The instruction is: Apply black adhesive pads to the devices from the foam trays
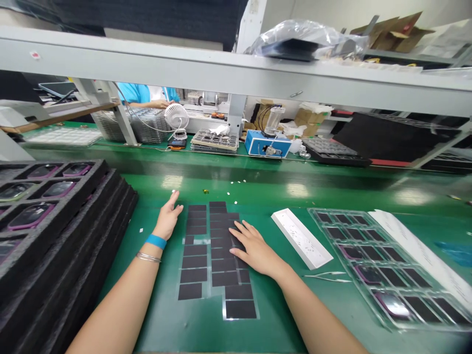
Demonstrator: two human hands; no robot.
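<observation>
Lying spread, the right hand [255,249] touches clear plastic sheets of black rectangles [223,266] on the green tabletop [273,324].
The left hand [166,219] is unclenched beside them, near a tiny white chip [173,191].

Bright, diffuse light washes the green bench [162,324]; pale glare pools on its surface, one patch directly beyond the white tray [300,238], another farther left; the clear-film sheets [223,265], left of the tray, catch a glint; a purple-rimmed piece [391,304] to its right flares white; the foam stack [66,260], far left of the tray, falls dark and stretches under wide-lens distortion; fine detail well beyond the tray turns soft.
</observation>
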